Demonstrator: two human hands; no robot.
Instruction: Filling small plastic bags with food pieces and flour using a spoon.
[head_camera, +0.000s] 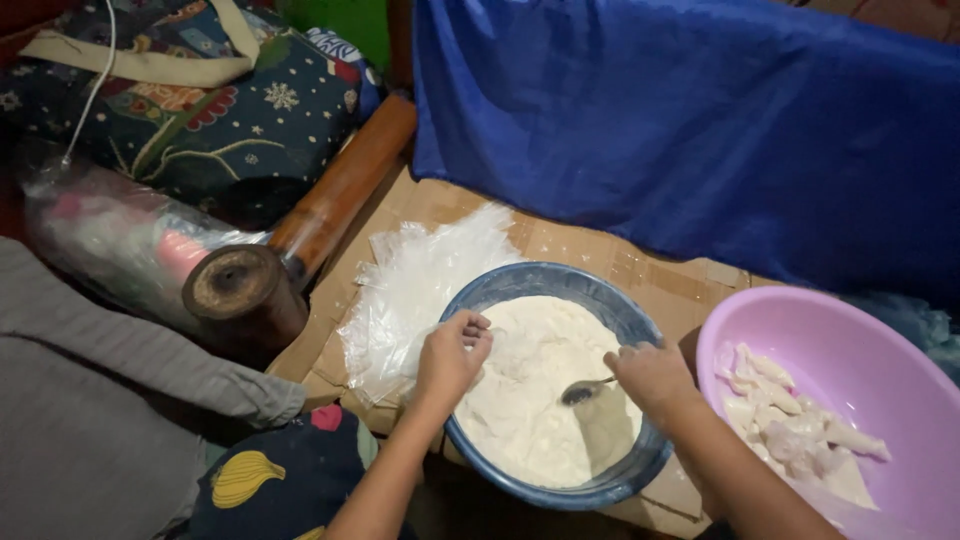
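Observation:
A blue bowl (620, 310) full of white batter (540, 370) sits on flattened cardboard (590, 250). My left hand (452, 355) is closed over the bowl's near-left rim, fingers curled above the batter. My right hand (650, 375) grips a metal spoon (585, 392) whose bowl end lies in the batter. To the right stands a pink basin (850, 330) holding several pale peeled pieces (800, 420).
A crumpled clear plastic bag (420, 280) lies left of the bowl. A wooden pole with a round end (240, 285) runs diagonally behind it. Blue cloth (700, 120) hangs at the back, patterned fabric (200, 100) at upper left, grey cloth (90, 400) at lower left.

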